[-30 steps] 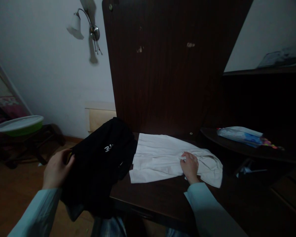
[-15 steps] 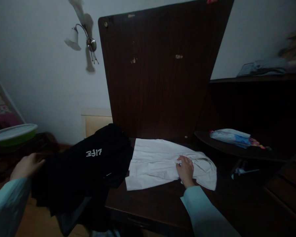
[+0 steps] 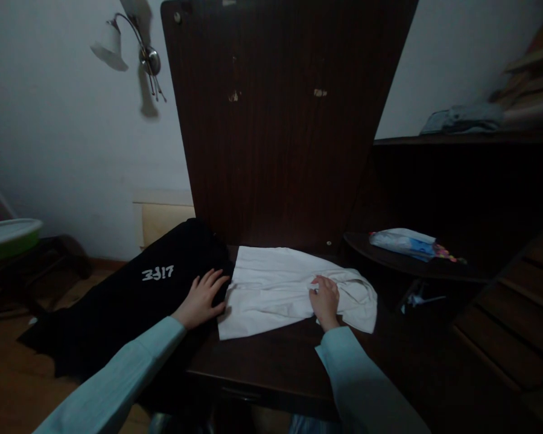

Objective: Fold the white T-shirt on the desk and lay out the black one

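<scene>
A white cloth garment (image 3: 266, 295) lies spread on the dark wooden desk (image 3: 262, 367), wrinkled along its length and bunched at the right. My right hand (image 3: 326, 299) is closed on a pinch of the garment right of its middle. Fingers apart, my left hand (image 3: 203, 299) is at the garment's left edge and over the near side of a black garment (image 3: 117, 301) with white lettering. I cannot tell whether the left fingertips touch the white cloth. The black garment hangs past the desk's left side.
A tall dark panel (image 3: 276, 132) rises behind the desk. To the right, a low shelf (image 3: 389, 256) carries a white and blue plastic package (image 3: 402, 241). A wall lamp (image 3: 111, 48) is at upper left; a green basin (image 3: 9, 241) stands far left.
My left hand has let go of the black garment and come right to the white one. The black garment has dropped lower on the left. My right hand keeps its grip.
</scene>
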`<state>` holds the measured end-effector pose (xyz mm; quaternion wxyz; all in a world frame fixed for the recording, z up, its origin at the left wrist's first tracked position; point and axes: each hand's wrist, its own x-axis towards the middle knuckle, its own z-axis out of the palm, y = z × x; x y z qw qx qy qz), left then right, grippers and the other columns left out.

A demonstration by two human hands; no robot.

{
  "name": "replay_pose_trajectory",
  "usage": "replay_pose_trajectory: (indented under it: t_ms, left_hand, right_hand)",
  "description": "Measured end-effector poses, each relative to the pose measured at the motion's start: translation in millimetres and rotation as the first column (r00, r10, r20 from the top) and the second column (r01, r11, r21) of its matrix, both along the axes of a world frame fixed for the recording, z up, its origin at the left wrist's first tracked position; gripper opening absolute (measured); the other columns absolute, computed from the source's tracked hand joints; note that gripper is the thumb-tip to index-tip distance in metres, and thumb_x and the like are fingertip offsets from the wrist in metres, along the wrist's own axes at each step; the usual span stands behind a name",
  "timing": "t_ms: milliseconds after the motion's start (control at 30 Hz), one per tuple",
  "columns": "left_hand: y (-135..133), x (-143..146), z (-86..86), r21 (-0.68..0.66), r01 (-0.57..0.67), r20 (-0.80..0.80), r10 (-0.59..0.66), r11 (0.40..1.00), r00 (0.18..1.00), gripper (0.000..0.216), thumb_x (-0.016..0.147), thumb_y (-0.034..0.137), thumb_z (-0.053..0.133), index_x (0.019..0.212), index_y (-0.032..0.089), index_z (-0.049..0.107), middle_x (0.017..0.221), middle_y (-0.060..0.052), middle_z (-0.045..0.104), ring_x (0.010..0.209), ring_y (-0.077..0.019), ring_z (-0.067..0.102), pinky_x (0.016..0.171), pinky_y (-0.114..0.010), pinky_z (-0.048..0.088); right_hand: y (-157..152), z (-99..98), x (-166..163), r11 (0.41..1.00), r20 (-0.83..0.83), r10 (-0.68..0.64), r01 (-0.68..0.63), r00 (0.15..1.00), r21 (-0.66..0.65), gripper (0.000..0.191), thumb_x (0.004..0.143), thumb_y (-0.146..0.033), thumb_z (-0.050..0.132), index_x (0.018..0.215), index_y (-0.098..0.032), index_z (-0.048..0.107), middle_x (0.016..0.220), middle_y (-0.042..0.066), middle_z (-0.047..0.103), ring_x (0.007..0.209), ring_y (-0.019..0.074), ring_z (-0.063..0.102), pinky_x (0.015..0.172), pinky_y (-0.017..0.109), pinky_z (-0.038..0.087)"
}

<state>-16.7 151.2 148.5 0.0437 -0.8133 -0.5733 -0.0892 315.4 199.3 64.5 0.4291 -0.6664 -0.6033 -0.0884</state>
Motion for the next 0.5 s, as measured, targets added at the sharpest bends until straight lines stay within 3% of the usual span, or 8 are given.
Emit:
replay_pose_trajectory:
  t_ms: [67, 167, 367, 500]
  left_hand:
    - [13, 13, -22.6, -0.118, -0.073, -0.021, 0.071, 0.990, 0.997, 0.059, 0.074, 0.039, 0.048, 0.129, 0.022, 0.037, 0.140, -0.011, 0.030, 0.129, -0.0321, 0.021, 0.099, -0.056, 0.021]
    - [38, 9, -41.7, -0.164, -0.242, -0.032, 0.240, 0.956, 0.970, 0.048, 0.081, 0.031, 0.037, 0.127, 0.017, 0.040, 0.136, -0.013, 0.036, 0.127, -0.0288, 0.028, 0.097, -0.051, 0.028]
    - [69, -19, -38.4, -0.167, -0.334, -0.046, 0.331, 0.928, 0.942, 0.048, 0.080, 0.014, 0.029, 0.127, 0.017, 0.040, 0.136, -0.009, 0.037, 0.116, -0.0219, 0.045, 0.090, -0.034, 0.040]
    - [78, -30, -34.0, -0.225, -0.393, -0.037, 0.396, 0.892, 0.918, 0.046, 0.081, 0.012, 0.027, 0.125, 0.014, 0.040, 0.126, -0.011, 0.050, 0.109, -0.0169, 0.052, 0.090, -0.026, 0.039]
  right_hand:
    - [0, 0.2, 0, 1.000, 0.003, 0.004, -0.004, 1.000, 0.003, 0.020, 0.063, -0.011, 0.041, 0.077, -0.019, 0.053, 0.097, 0.007, 0.058, 0.103, 0.0248, 0.040, 0.087, 0.037, 0.029]
    - [-1, 1.0, 0, 1.000, 0.000, 0.005, -0.005, 1.000, -0.002, 0.021, 0.063, -0.010, 0.041, 0.078, -0.019, 0.053, 0.097, 0.008, 0.058, 0.103, 0.0246, 0.039, 0.088, 0.037, 0.029]
    - [0, 0.9, 2, 0.999, -0.014, 0.015, -0.016, 1.000, -0.039, 0.019, 0.064, -0.010, 0.042, 0.078, -0.019, 0.052, 0.101, 0.008, 0.058, 0.105, 0.0237, 0.039, 0.091, 0.037, 0.027]
    - [2, -0.7, 4, 0.999, -0.030, 0.011, -0.013, 0.999, -0.045, 0.018, 0.064, -0.011, 0.043, 0.077, -0.019, 0.052, 0.102, 0.008, 0.058, 0.104, 0.0237, 0.039, 0.090, 0.036, 0.028]
